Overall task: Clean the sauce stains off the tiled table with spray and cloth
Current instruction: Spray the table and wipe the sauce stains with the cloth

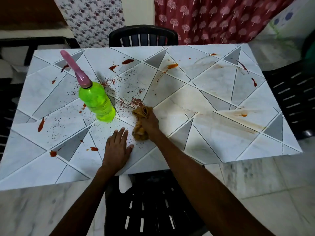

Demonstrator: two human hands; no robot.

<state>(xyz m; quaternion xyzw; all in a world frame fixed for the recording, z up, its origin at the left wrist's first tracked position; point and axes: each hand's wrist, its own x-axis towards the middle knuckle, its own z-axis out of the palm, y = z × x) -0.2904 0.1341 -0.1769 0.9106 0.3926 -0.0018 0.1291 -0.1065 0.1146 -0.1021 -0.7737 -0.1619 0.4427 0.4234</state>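
My right hand (150, 122) is closed around a crumpled orange-brown cloth (142, 112), pressed on the tiled table (213, 92) near its middle. My left hand (117, 146) lies flat and open on the tiles beside it, fingers spread. A green spray bottle (96, 101) with a pink trigger head stands upright to the left of the cloth, untouched. Red sauce blots (127, 61) and fine red specks cover the left and middle tiles. Smeared orange streaks (238, 123) run across the right half.
Black plastic chairs stand at the far edge (143, 35), at the right side (293, 96) and right below me (153, 205). A red patterned curtain (213, 17) hangs behind the table. Marble floor surrounds it.
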